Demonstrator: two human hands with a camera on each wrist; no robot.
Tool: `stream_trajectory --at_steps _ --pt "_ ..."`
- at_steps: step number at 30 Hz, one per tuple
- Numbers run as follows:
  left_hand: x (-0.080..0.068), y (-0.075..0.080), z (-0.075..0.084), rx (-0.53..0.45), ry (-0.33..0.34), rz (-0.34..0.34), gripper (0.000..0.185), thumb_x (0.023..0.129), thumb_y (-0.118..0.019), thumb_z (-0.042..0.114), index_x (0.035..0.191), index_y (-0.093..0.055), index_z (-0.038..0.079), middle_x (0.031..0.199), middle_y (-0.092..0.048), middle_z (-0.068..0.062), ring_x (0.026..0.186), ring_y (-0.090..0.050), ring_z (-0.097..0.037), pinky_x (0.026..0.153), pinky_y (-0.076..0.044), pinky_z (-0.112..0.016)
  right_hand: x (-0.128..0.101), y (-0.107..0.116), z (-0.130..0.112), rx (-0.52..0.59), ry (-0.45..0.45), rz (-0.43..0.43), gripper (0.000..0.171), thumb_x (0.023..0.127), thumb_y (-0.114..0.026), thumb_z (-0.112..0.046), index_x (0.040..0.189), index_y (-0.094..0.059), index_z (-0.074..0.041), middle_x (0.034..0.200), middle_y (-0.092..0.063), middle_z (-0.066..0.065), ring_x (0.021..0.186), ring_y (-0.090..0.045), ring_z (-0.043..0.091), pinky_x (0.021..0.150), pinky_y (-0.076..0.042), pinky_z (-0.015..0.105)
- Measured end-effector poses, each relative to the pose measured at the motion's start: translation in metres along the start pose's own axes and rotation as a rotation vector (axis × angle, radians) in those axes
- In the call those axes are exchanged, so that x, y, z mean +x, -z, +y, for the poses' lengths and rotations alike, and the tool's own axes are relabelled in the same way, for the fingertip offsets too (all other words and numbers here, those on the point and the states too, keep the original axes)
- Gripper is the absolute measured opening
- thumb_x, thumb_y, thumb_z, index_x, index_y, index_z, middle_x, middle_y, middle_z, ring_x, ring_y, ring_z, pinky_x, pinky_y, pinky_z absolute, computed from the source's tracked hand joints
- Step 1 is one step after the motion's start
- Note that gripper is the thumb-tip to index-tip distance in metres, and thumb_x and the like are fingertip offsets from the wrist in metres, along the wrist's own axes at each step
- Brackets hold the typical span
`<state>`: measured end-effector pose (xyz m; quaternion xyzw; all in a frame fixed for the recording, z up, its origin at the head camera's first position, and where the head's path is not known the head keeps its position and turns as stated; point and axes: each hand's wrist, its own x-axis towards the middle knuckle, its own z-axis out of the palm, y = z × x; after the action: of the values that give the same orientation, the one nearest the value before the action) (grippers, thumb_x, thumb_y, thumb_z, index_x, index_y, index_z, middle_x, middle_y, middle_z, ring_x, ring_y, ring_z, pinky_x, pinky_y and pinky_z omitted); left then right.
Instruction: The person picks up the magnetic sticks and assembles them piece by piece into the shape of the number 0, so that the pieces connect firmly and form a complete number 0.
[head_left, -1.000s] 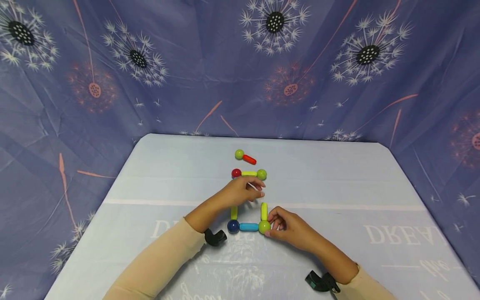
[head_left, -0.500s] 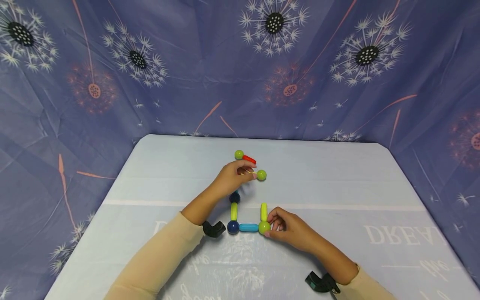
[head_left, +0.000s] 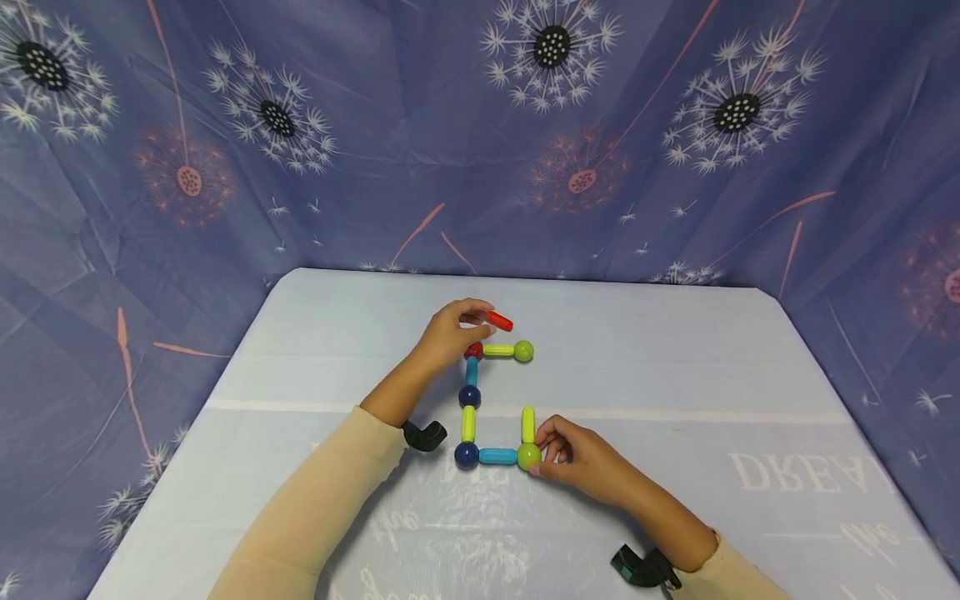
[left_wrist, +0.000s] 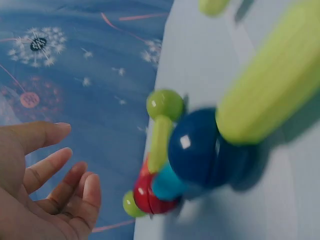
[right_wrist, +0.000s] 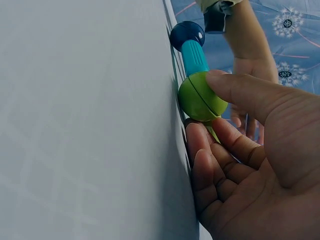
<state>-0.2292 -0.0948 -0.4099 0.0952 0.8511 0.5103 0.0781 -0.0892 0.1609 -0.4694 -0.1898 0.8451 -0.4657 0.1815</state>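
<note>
My left hand (head_left: 450,329) is over the far end of the table, fingers parted. It hides the far green ball in the head view, beside a red rod (head_left: 500,321). In the left wrist view that green ball (left_wrist: 132,204) lies apart from the fingers, which hold nothing. My right hand (head_left: 581,458) pinches the near green ball (right_wrist: 200,97) between thumb and fingers. A yellow rod (head_left: 528,425) and a light blue rod (head_left: 498,456) join that ball. The chain runs on through dark blue balls (head_left: 467,455) to a red ball (left_wrist: 150,195).
From the red ball a yellow rod (head_left: 498,350) leads right to another green ball (head_left: 523,351). The pieces lie on a white table (head_left: 675,358) with a patterned cloth (head_left: 480,150) behind. Each wrist wears a black camera mount (head_left: 424,436).
My left hand has moved away from me, past the red ball to the far green ball, uncovering the middle of the chain. My right hand has stayed on the near green ball.
</note>
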Motion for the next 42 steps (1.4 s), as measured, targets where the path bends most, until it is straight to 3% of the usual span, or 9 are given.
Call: stream_trajectory --at_steps 5,8,21,27,33,36,42 --pt "0.012 0.003 -0.014 0.05 -0.004 0.048 0.043 0.093 -0.073 0.021 0.135 -0.064 0.014 0.134 -0.058 -0.012 0.128 -0.056 -0.03 0.104 -0.049 -0.05 0.0 0.0 0.0 -0.003 -0.006 0.001 0.034 0.087 -0.081 -0.031 0.109 -0.061 -0.015 0.091 -0.063 -0.001 0.08 -0.057 0.007 0.071 -0.049 0.022" --pt "0.017 0.004 -0.019 0.08 0.015 0.058 0.048 0.093 -0.073 0.024 0.139 -0.062 0.015 0.14 -0.054 -0.012 0.133 -0.052 -0.031 0.106 -0.047 -0.053 0.0 0.0 0.0 -0.008 -0.005 0.0 0.034 0.087 -0.081 -0.032 0.109 -0.061 -0.015 0.091 -0.063 -0.002 0.08 -0.057 0.007 0.072 -0.049 0.022" --pt "0.037 0.002 -0.032 0.155 0.105 0.003 0.073 0.092 -0.074 0.03 0.156 -0.039 0.024 0.162 -0.035 -0.014 0.149 -0.036 -0.034 0.119 -0.034 -0.056 0.0 0.001 0.001 -0.02 0.01 0.005 0.034 0.087 -0.081 -0.033 0.109 -0.061 -0.016 0.089 -0.063 -0.002 0.08 -0.057 0.007 0.072 -0.049 0.022" --pt "0.046 0.002 -0.039 0.171 0.08 -0.049 0.078 0.092 -0.073 0.029 0.159 -0.033 0.027 0.165 -0.031 -0.01 0.154 -0.027 -0.033 0.123 -0.027 -0.056 -0.001 0.001 -0.001 -0.013 0.003 -0.006 0.035 0.087 -0.081 -0.033 0.109 -0.061 -0.015 0.089 -0.062 -0.002 0.08 -0.056 0.007 0.072 -0.048 0.022" --pt "0.052 0.002 -0.045 0.187 0.032 -0.098 0.082 0.093 -0.072 0.027 0.161 -0.027 0.031 0.162 -0.039 -0.007 0.152 -0.032 -0.032 0.122 -0.028 -0.055 -0.001 0.001 -0.003 -0.009 -0.001 -0.004 0.035 0.087 -0.081 -0.034 0.109 -0.061 -0.015 0.088 -0.062 -0.002 0.08 -0.056 0.008 0.072 -0.048 0.022" --pt "0.053 0.001 -0.046 0.2 -0.001 -0.102 0.079 0.093 -0.072 0.024 0.16 -0.03 0.029 0.155 -0.046 -0.009 0.146 -0.041 -0.033 0.12 -0.033 -0.055 -0.001 0.001 -0.002 -0.008 -0.004 -0.005 0.035 0.086 -0.081 -0.034 0.109 -0.061 -0.015 0.088 -0.062 -0.002 0.08 -0.056 0.008 0.073 -0.048 0.022" --pt "0.053 -0.002 -0.048 0.249 -0.024 -0.09 0.051 0.094 -0.072 0.025 0.143 -0.059 0.02 0.138 -0.056 -0.012 0.131 -0.053 -0.031 0.114 -0.042 -0.051 -0.001 0.001 -0.002 -0.004 -0.004 -0.006 0.035 0.086 -0.081 -0.033 0.109 -0.061 -0.016 0.087 -0.062 -0.002 0.08 -0.056 0.008 0.072 -0.048 0.022"
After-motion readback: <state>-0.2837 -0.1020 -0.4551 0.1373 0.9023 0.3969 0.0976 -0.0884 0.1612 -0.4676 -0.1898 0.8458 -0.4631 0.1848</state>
